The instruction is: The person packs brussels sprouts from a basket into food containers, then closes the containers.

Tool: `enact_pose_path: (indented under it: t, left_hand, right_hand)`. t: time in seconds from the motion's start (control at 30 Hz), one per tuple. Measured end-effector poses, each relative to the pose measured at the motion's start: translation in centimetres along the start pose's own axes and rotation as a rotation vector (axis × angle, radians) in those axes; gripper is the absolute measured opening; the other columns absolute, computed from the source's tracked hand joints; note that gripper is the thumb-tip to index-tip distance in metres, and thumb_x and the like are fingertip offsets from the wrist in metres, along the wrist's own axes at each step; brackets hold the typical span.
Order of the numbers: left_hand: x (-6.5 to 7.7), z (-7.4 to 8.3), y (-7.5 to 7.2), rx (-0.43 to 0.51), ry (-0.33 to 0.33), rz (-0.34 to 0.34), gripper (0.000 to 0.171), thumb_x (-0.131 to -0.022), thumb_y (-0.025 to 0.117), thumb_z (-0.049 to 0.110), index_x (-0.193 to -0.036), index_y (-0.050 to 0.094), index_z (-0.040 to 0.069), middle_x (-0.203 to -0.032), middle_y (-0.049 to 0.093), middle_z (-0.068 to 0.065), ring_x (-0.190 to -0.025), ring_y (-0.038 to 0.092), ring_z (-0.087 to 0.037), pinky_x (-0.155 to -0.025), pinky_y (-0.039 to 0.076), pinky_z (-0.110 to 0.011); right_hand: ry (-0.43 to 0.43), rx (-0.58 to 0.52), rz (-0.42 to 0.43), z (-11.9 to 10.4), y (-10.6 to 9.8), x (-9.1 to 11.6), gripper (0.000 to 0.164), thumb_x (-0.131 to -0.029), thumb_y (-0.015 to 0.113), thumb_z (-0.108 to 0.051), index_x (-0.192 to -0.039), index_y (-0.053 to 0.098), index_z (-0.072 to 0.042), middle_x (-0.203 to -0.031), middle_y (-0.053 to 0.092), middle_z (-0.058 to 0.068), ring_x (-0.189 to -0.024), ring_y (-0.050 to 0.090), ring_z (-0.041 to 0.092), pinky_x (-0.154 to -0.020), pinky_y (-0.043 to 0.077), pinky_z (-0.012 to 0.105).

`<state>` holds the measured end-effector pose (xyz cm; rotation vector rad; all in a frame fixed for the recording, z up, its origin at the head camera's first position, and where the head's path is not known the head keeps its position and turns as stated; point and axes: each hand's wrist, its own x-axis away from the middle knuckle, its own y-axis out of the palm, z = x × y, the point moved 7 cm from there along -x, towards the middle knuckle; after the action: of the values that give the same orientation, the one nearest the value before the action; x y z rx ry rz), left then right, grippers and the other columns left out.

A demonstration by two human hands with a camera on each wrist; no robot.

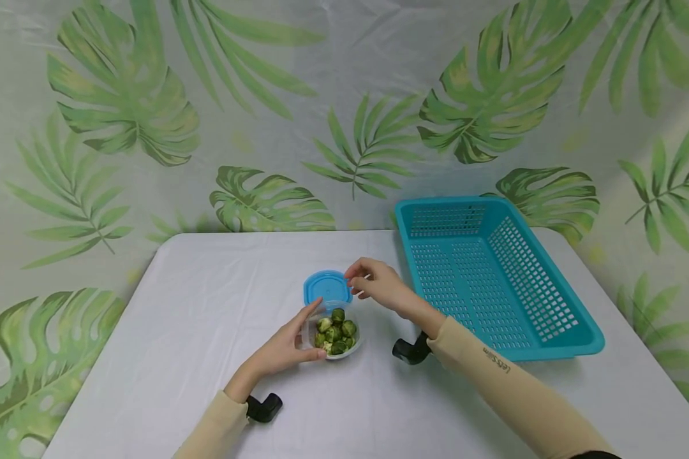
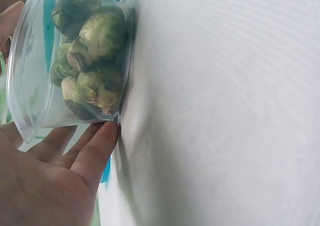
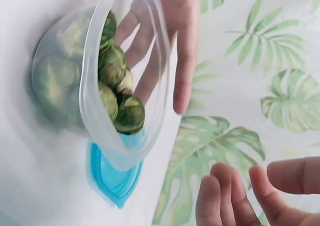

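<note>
A clear plastic container [image 1: 307, 331] full of Brussels sprouts [image 1: 333, 333] stands on the table, uncovered. Its blue lid [image 1: 326, 285] lies flat just behind it. My left hand [image 1: 287, 347] rests against the container's left side, fingers fairly straight and thumb spread along the front. In the left wrist view those fingers [image 2: 95, 153] touch the container wall beside the sprouts [image 2: 95, 41]. My right hand [image 1: 379, 284] hovers right of the lid, fingers loosely bent. In the right wrist view that hand [image 3: 260, 196] has nothing between fingers and thumb, apart from the container [image 3: 125, 156].
A large turquoise plastic basket [image 1: 542, 274] with perforated walls stands at the right of the white-covered table [image 1: 218, 287]. A leaf-patterned cloth [image 1: 367, 64] hangs behind the table. Each wrist carries a black camera mount [image 1: 410, 350].
</note>
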<state>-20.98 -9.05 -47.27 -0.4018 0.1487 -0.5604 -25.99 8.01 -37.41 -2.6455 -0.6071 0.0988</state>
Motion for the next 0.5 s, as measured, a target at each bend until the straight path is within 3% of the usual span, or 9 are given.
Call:
enact_pose_path:
  t: [0.27, 0.5]
  left_hand:
    - [-0.3, 0.9, -0.8, 0.040, 0.016, 0.073, 0.076, -0.094, 0.063, 0.015, -0.154, 0.017, 0.012, -0.153, 0.028, -0.012, -0.138, 0.026, -0.035, -0.104, 0.030, -0.058]
    - [-0.3, 4.2, -2.2, 0.137, 0.075, 0.179, 0.062, -0.097, 0.054, 0.003, -0.149, 0.021, -0.005, -0.149, 0.029, -0.026, -0.134, 0.032, -0.042, -0.107, 0.030, -0.049]
  right_hand:
    - [0.017, -0.108, 0.132, -0.6, 0.1, 0.6, 0.026, -0.097, 0.051, -0.006, -0.120, 0.054, 0.004, -0.113, 0.058, 0.020, -0.102, 0.059, 0.036, -0.087, 0.050, 0.044]
    - [0.039, -0.224, 0.220, -0.3, 0.9, 0.8, 0.032, -0.097, 0.050, -0.005, -0.128, 0.048, 0.002, -0.119, 0.054, 0.023, -0.106, 0.055, 0.036, -0.092, 0.045, 0.050]
